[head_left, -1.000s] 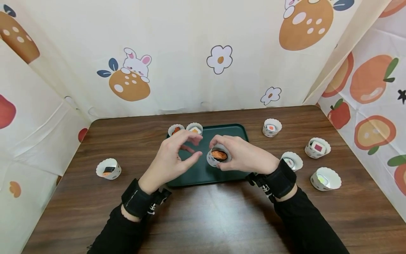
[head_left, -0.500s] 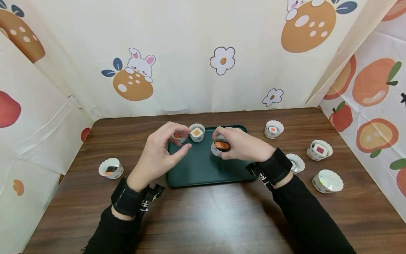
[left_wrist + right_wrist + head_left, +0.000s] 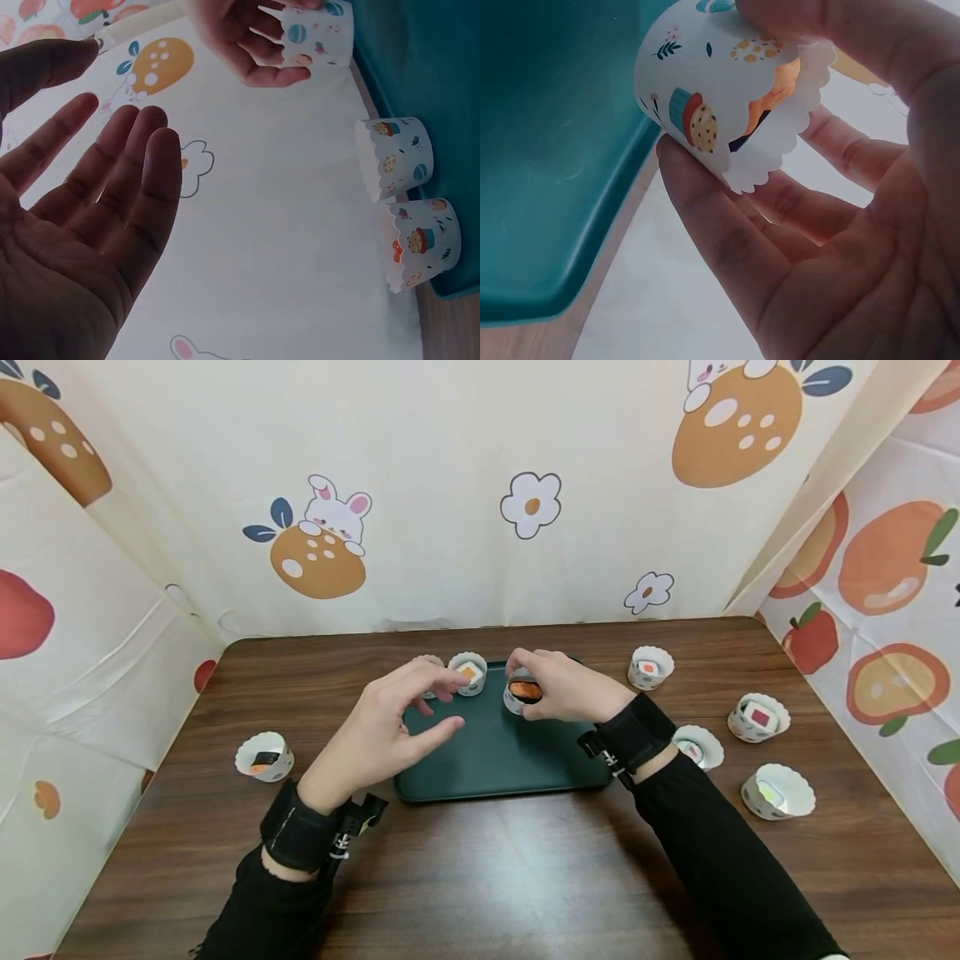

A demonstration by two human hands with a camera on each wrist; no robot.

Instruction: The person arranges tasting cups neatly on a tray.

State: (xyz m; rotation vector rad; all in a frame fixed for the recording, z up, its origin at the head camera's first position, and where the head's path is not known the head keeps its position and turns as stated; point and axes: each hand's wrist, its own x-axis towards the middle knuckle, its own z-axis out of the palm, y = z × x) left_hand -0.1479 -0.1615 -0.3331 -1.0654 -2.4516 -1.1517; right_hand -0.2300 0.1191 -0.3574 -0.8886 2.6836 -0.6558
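Right hand (image 3: 564, 687) grips a paper baking cup (image 3: 512, 702) at the green tray's (image 3: 487, 760) far side.
The cup looks light and easily crushed; a gentle hold round its wall should suit. The left hand (image 3: 393, 718) is empty, fingers (image 3: 157, 180) loosely extended. The right wrist view reveals the cup's cupcake print (image 3: 694, 120); the head view shows orange-topped sushi (image 3: 525, 692) inside more fully. Whether the base touches the tray is unclear.

The tray (image 3: 502, 756) is dark green, the table (image 3: 465, 877) around it brown with darker wood grain. Over the tray, the cup (image 3: 694, 82) is white with teal, red and yellow prints, its sushi (image 3: 525, 691) orange and black. Behind the tray, the cream curtain (image 3: 427, 468) bears tan fruit (image 3: 318, 578) with white spots, pink-eared rabbits (image 3: 336, 515) and white flowers (image 3: 531, 490).
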